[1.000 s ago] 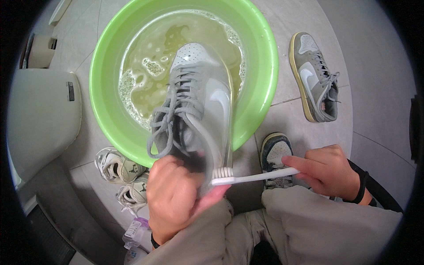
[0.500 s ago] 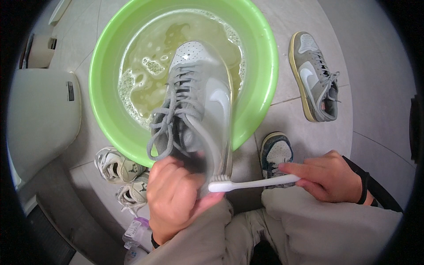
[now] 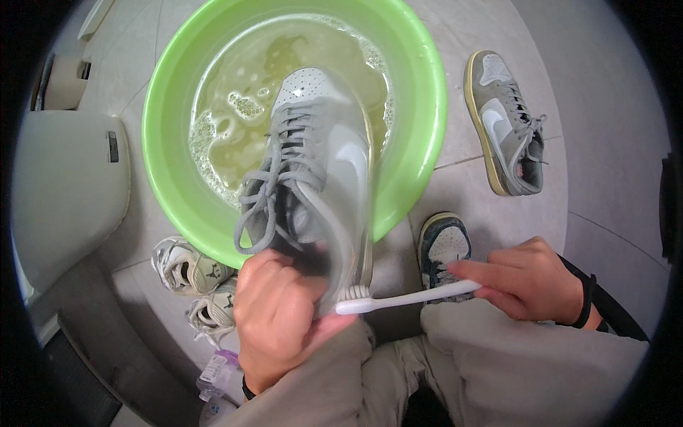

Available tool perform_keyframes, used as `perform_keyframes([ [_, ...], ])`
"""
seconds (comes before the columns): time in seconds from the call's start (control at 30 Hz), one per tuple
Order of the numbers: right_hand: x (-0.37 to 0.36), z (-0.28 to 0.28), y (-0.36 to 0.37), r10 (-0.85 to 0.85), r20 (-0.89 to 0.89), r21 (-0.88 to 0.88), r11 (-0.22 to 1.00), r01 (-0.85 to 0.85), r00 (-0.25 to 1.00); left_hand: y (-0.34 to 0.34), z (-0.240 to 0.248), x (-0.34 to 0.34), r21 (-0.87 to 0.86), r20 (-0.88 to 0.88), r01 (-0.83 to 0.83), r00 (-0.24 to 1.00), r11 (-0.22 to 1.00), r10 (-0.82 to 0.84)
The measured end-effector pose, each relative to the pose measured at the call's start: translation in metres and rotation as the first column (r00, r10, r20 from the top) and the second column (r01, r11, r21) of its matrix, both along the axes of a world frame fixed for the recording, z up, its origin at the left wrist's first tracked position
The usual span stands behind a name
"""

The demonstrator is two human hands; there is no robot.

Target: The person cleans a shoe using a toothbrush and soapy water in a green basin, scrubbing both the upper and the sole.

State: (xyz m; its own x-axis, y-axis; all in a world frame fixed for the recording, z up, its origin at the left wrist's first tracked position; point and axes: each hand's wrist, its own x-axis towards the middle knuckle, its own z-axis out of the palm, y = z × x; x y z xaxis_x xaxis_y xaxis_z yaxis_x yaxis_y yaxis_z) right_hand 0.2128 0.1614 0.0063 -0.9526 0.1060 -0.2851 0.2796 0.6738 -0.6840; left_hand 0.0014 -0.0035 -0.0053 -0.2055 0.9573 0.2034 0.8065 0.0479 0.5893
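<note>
My left hand (image 3: 279, 313) is closed around the heel of a grey and white sneaker (image 3: 334, 142), with a finger inside its opening. The shoe's perforated white toe points away from me over a green basin (image 3: 420, 142) of cloudy, foamy water (image 3: 242, 164). Grey laces hang loosely tied at its left side. Between the fingers and thumb of my right hand (image 3: 530, 281) is the handle of a white toothbrush (image 3: 405, 297). Its bristles are against the heel end of the sole, just right of my left hand.
A matching sneaker (image 3: 505, 124) lies on the tiled floor to the right. Two white shoes (image 3: 186, 267) and a purple-capped clear bottle (image 3: 217, 373) are at the lower left. A white toilet-like fixture (image 3: 71, 192) stands far left. My own dark and white shoe (image 3: 445, 245) shows below the basin.
The sneaker and my left hand have shifted very slightly left. The brush head has moved slightly down against the heel, and more of its bristles show.
</note>
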Motion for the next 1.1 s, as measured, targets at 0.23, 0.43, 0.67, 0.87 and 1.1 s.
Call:
perform_keyframes([
  [0.23, -0.005, 0.004, 0.002, -0.047, -0.025, 0.066, 0.997, 0.048, 0.999, 0.001, -0.001, 0.001, -0.009, 0.005, -0.018, 1.000, 1.000, 0.018],
  [0.43, -0.004, 0.007, 0.004, -0.091, -0.013, 0.095, 0.991, 0.092, 0.996, 0.003, 0.001, 0.003, -0.029, -0.025, -0.055, 0.998, 0.998, 0.054],
  [0.67, -0.006, -0.009, 0.005, -0.116, -0.088, 0.030, 0.992, 0.119, 0.989, 0.003, 0.004, 0.003, -0.030, -0.014, -0.106, 0.994, 0.994, 0.105],
  [0.87, -0.008, -0.022, 0.009, -0.216, -0.133, -0.009, 0.976, 0.217, 0.967, -0.006, -0.007, 0.008, 0.015, 0.245, -0.252, 0.939, 0.968, 0.241],
  [1.1, -0.011, -0.019, 0.001, -0.234, -0.043, -0.172, 0.959, 0.224, 0.971, -0.011, -0.013, 0.004, 0.117, 0.316, -0.126, 0.945, 0.985, 0.084],
])
